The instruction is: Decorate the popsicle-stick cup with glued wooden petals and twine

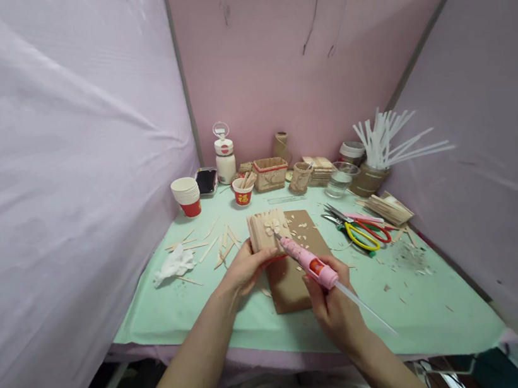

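My left hand (249,264) grips the lower left side of a small box of wooden sticks (259,235), with small pale wood pieces on its near face. In my right hand (331,286) is a pink hot glue gun (306,259). A clear glue stick (367,307) sticks out of its back end. The gun's tip points up and left and comes right up to the wood pieces; whether it touches them I cannot tell. Under the box lies a brown board (293,288) scattered with wood chips.
To the right are scissors and pliers (359,231) and glue sticks standing in a pot (371,176). Loose wooden strips (222,246) and a crumpled tissue (174,264) lie left. Along the back stand paper cups (187,197), a bottle (225,160), a stick basket (271,176) and a water bowl (339,181).
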The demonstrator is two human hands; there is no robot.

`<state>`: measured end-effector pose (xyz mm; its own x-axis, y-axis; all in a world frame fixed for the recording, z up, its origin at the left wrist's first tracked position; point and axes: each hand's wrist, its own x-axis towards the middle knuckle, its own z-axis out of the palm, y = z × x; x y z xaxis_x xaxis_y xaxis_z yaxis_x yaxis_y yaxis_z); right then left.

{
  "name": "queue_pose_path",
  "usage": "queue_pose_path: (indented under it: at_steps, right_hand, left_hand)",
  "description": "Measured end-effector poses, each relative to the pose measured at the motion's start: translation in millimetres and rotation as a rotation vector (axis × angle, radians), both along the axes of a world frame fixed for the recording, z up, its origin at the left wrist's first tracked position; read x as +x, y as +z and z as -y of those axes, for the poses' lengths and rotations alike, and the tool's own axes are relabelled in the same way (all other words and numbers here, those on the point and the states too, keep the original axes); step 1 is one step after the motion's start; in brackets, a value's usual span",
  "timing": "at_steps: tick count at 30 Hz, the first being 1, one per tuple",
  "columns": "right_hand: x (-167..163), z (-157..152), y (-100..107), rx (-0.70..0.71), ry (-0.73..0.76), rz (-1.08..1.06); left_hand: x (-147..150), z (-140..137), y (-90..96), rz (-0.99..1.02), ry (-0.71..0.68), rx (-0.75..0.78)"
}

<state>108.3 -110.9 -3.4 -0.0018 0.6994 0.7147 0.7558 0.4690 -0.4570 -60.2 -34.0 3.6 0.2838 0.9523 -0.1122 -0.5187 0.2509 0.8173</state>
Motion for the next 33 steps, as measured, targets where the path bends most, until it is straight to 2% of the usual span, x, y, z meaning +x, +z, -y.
queue_pose_path:
  at_steps: [22, 29, 33]
  right_hand:
    - [7, 5, 3, -0.042, 0.012, 0.032]
    - [9, 10, 15, -0.17, 0.008, 0.062]
    - [16, 12, 25, -0.333, -0.088, 0.085]
  left_hand:
    - [0, 0, -0.7, -0.031, 0.013, 0.011]
    - [-3, -3, -3.6, -0.257, 0.163, 0.096]
    - [-4, -2, -1.5, -0.331, 0.257, 0.125]
